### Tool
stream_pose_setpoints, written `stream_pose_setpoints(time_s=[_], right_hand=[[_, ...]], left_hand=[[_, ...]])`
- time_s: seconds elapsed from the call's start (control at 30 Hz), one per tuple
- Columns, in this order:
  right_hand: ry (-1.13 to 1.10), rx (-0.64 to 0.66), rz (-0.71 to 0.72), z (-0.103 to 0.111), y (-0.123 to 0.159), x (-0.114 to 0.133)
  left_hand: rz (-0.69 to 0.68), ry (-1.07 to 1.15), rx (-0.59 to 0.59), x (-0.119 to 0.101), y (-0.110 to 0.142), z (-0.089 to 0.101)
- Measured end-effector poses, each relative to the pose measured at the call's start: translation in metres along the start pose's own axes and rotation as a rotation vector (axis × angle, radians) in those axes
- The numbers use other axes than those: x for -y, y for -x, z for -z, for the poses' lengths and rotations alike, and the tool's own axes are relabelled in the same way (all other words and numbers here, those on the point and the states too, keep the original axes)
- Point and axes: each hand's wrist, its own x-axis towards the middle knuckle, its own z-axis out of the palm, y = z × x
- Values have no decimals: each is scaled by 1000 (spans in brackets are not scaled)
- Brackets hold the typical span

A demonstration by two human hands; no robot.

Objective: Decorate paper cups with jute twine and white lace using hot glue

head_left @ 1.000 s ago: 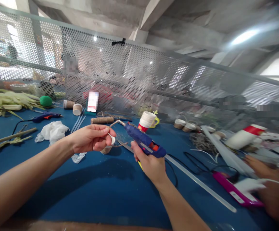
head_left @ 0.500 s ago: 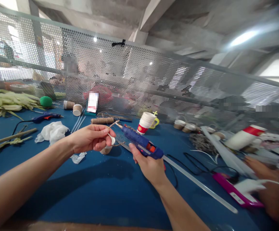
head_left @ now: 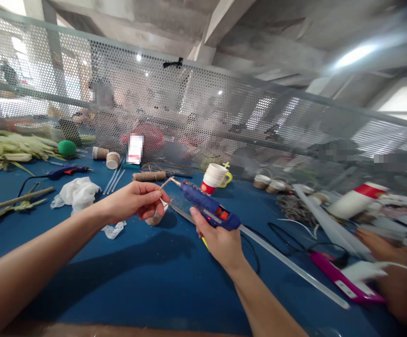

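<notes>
My left hand point(head_left: 141, 201) is closed in a pinch on a short length of twine point(head_left: 166, 183), whose free end points up to the right. A small white piece point(head_left: 164, 204) shows at the same fingers; what it is I cannot make out. My right hand point(head_left: 222, 241) grips a blue glue gun point(head_left: 203, 200), with a long clear glue stick point(head_left: 294, 266) running out of its back. The nozzle is at the twine's tip; whether they touch is unclear. Beneath my left fingers stands a small cup point(head_left: 153, 219), partly hidden by them.
Behind lie a twine roll point(head_left: 149, 176), stacked paper cups point(head_left: 214, 177) and a lit phone point(head_left: 135, 149) before a perforated screen. To the left are crumpled white material point(head_left: 79, 193) and a second glue gun point(head_left: 68, 172). A magenta power strip point(head_left: 345, 281) and another person's arm point(head_left: 396, 276) are at right.
The glue gun has shifted slightly right, its nozzle still near the twine's end. My left fingers have turned a little, and the small white piece now shows at another angle.
</notes>
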Motion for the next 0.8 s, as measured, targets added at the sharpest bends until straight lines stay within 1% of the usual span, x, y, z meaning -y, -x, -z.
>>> stream_pose_setpoints(time_s=[0.13,0.27,0.33,0.47,0.8], right_hand=[[-11,1,28,0,0,2],[-29,-19,-11,1,-2,1],[-31,-13,-1,1,-2,1],[-15,7,27,-1,-1,1],[-33,16,-2,0,-3,-1]], left_hand=[[-61,-161,-33,1,-1,0],[-64,-289,-66,-1,0,-1],[-63,-330,-74,-2,1,-2],[-65,-369,-76,-2,1,-3],[-76,-435,-86,-1,0,-2]])
